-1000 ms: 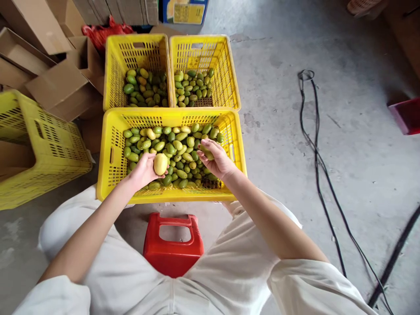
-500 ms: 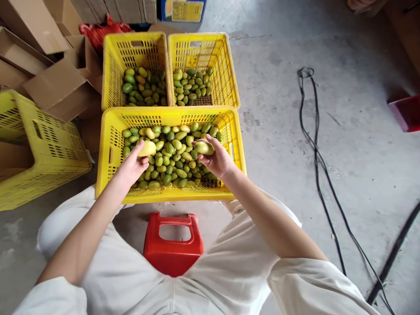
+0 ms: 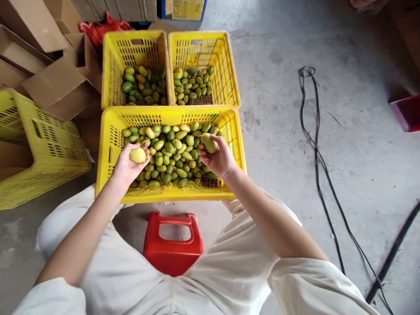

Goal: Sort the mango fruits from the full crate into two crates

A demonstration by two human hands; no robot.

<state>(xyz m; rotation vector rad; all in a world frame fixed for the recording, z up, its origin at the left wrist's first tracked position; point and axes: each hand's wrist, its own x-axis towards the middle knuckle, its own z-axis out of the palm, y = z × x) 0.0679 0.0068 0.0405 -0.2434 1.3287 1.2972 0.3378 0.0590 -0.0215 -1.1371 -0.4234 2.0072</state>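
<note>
Pale-yellow oval fruit (image 3: pixel 138 155) and green-yellow oval fruit (image 3: pixel 209 143), held apart over a yellow slotted plastic crate (image 3: pixel 177 198).
Bare left hand (image 3: pixel 125 166), toward the crate's nine o'clock, curls around the paler fruit; bare right hand (image 3: pixel 221 159), toward three o'clock, grips the greener one. Between them, loose green and yellow oval fruits (image 3: pixel 170 148) lie in the crate.

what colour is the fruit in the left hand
Pale yellow: the fruit in the left hand shows in the head view.
</note>
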